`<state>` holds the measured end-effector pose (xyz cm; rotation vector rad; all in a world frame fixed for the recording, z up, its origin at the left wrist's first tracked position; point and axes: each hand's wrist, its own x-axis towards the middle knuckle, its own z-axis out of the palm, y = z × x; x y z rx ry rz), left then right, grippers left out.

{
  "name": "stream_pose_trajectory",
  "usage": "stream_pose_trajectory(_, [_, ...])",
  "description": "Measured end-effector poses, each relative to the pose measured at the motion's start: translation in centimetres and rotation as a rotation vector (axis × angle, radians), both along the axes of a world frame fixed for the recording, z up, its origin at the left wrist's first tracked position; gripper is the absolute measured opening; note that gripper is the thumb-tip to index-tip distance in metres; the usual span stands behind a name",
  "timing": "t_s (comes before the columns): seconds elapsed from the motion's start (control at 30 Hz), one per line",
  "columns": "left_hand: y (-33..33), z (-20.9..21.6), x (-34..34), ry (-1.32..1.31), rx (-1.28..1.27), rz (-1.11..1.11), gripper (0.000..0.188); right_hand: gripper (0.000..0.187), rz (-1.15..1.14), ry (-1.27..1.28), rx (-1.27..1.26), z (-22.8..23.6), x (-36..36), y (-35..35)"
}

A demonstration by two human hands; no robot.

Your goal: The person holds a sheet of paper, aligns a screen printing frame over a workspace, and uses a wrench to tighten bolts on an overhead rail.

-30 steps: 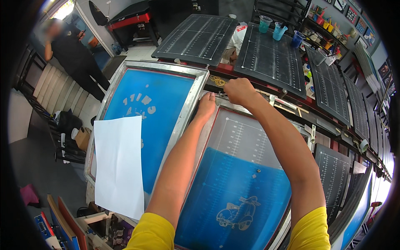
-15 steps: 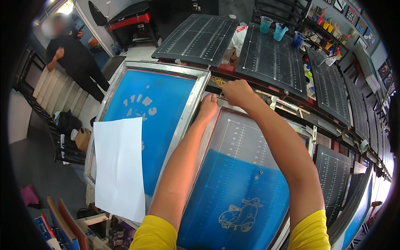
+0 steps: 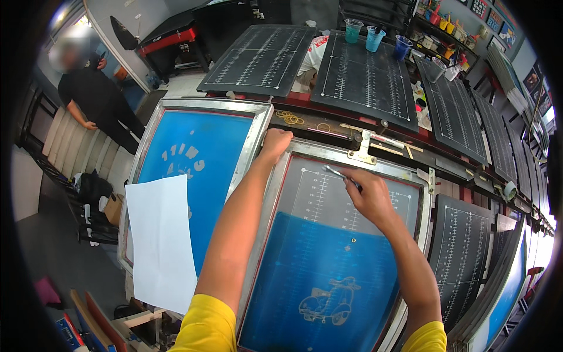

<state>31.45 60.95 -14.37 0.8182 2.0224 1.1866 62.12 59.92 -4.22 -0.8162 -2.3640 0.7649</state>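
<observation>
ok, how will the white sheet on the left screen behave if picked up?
Probably floppy and light: the white sheet looks paper-thin. May slide easily: no tape or clip shows where it lies on the left blue screen.

Left blue screen carrying white paper sheet.

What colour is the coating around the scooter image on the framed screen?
The coating is translucent blue; it shows best in the head view.

On my left, a smooth dark-grey floor meets a plain pale-grey wall; farther ahead stands a black, red-sided table; to my right, dark rectangular pictures hang on a grey wall.
</observation>
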Motion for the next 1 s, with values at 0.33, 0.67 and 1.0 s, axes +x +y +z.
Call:
stream_pose_trajectory(0.33, [0.5, -0.3, 0.6, -0.191, 0.071, 0.188, 0.016, 0.024, -0.022, 0.015, -0.065, 1.1, 3.3, -1.5])
stream_pose_trajectory(0.67, [0.1, -0.5, -0.3, -0.43, 0.052, 0.16, 0.015, 0.022, 0.013, -0.021, 0.006, 1.0, -2.1, 1.8])
stream_pose_trajectory(1.0, [0.4, -2.0, -0.4, -0.368, 0.176, 0.165, 0.016, 0.02, 0.023, -0.021, 0.187, -0.5, -5.8, 4.3])
